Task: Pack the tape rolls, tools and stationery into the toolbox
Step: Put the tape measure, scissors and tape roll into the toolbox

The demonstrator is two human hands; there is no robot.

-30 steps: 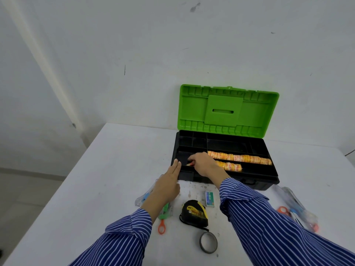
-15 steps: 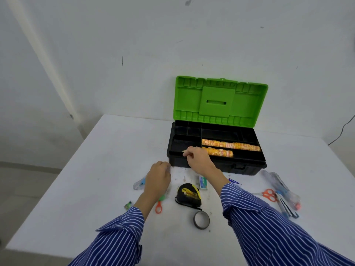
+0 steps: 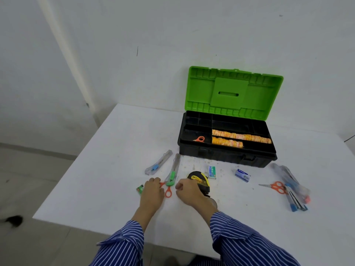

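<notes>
The black toolbox [image 3: 226,152] stands open with its green lid [image 3: 233,93] upright. Two rows of orange-yellow tape rolls [image 3: 240,136] lie in its tray, and a pair of orange scissors [image 3: 199,139] lies in the left compartment. My left hand [image 3: 151,191] has its fingers curled at one loop of another pair of orange scissors [image 3: 168,193] on the table. My right hand [image 3: 189,191] hovers just right of them with curled fingers and nothing visible in them. It partly hides the yellow-black tape measure [image 3: 199,178]. A dark tape roll [image 3: 213,202] peeks out beside my right wrist.
On the white table [image 3: 115,150] lie a blue cutter in a clear pack [image 3: 158,164], a green cutter in a pack [image 3: 173,172], a staples box [image 3: 211,171], a blue stapler [image 3: 242,175], more orange scissors [image 3: 274,187], packed pens [image 3: 292,189] and a small green item [image 3: 140,188].
My right hand has left the toolbox and orange scissors now lie in its left compartment. Both hands have come back to the scissors near the table's front.
</notes>
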